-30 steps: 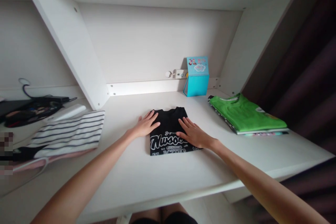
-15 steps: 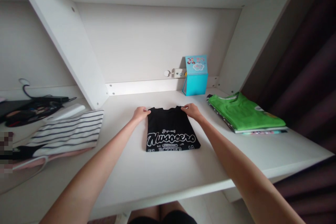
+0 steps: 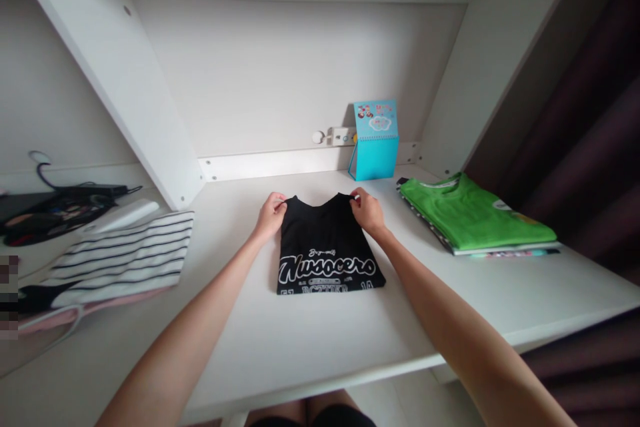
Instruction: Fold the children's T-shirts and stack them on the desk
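Observation:
A folded black T-shirt (image 3: 323, 233) with white lettering lies on the white desk (image 3: 300, 340), its neckline towards the back. My left hand (image 3: 273, 212) pinches the shirt's far left corner between thumb and fingers. At the far right corner, my right hand (image 3: 367, 211) grips the cloth in the same way. Between the hands the neck edge dips in a curve, and the two held corners look slightly raised.
To the right lies a stack of folded clothes topped by a green shirt (image 3: 475, 213). A blue desk calendar (image 3: 376, 157) stands at the back by a power socket (image 3: 343, 137). At left are a striped garment (image 3: 145, 247) and a black tray of small items (image 3: 65, 213).
Both hands have lifted the far corners of the black T-shirt a little, and its neckline now shows as a deeper curve. The camera view has shifted slightly.

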Demonstrator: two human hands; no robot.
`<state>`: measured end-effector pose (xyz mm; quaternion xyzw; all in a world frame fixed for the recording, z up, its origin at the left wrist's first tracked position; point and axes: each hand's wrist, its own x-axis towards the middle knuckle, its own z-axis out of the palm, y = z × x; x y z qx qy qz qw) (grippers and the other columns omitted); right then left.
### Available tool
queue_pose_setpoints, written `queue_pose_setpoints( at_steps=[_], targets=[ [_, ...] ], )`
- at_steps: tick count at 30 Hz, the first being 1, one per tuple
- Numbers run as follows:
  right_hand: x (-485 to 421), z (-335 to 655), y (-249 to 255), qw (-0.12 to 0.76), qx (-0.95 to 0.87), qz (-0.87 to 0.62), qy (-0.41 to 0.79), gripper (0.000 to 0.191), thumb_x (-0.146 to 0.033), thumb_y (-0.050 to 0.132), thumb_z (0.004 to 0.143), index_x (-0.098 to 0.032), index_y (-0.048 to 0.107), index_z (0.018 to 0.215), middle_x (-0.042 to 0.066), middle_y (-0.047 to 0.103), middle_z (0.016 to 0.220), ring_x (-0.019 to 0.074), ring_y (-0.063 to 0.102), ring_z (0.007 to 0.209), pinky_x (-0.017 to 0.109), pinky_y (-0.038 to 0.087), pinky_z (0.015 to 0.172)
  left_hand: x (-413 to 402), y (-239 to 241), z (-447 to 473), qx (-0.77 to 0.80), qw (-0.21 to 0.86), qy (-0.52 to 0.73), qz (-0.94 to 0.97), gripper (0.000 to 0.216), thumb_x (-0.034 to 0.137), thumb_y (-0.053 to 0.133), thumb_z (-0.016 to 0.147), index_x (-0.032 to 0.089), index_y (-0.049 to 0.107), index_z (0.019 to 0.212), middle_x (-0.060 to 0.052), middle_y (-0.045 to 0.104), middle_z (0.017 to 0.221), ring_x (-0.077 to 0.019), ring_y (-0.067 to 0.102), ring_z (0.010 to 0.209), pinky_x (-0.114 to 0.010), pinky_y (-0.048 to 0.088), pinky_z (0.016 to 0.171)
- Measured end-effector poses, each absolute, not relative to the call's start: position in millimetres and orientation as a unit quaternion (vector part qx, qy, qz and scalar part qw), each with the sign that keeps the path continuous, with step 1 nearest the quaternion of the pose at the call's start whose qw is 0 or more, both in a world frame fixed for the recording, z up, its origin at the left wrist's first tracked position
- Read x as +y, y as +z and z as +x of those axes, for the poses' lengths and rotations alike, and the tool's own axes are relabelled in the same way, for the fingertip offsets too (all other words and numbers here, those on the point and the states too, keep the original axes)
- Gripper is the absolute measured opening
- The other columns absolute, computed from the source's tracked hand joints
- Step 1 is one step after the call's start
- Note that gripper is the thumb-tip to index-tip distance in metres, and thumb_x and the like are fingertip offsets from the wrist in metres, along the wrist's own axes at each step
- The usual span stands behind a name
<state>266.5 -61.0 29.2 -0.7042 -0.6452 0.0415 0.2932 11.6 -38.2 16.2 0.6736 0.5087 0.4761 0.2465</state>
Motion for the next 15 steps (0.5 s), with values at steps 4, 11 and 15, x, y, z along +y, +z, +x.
queue_pose_setpoints(
  at_steps=[4,11,15],
  targets=[
    [-58.1,272.0,28.1,0.304,-0.644,-0.701,0.029,0.030,-0.021,0.034,0.086,-0.017,0.048,0.113,0.007,0.063,0.094,0.0189,0.059,0.087,0.026,0.039,0.075,-25.3,16.5,14.5,0.536,0.232,0.453,0.673,0.018,0.020,0.045,0.080,0.018,0.051,0.096,0.000,0.062,0.073,-0.0123,0.058,0.062,-0.024,0.045,0.062],
    [-60.7,276.5,20.0,0.268,-0.649,-0.712,0.025,0.038,-0.027,0.046,0.083,-0.009,0.047,0.116,0.014,0.060,0.099,0.0227,0.057,0.090,0.031,0.040,0.080,-23.1,3.7,17.9,0.600,0.157,0.389,0.681,0.020,0.015,0.054,0.075,0.016,0.056,0.095,-0.008,0.061,0.094,-0.0176,0.060,0.085,-0.033,0.045,0.085],
    [-70.9,266.0,29.9,0.258,-0.691,-0.676,0.010,0.043,-0.033,0.040,0.087,-0.011,0.043,0.124,0.016,0.051,0.119,0.0241,0.050,0.107,0.033,0.037,0.091,-53.1,17.4,24.4,0.560,0.057,0.348,0.750,0.037,0.025,0.045,0.084,0.012,0.048,0.118,-0.015,0.052,0.117,-0.0230,0.050,0.110,-0.038,0.036,0.098]
  ],
)
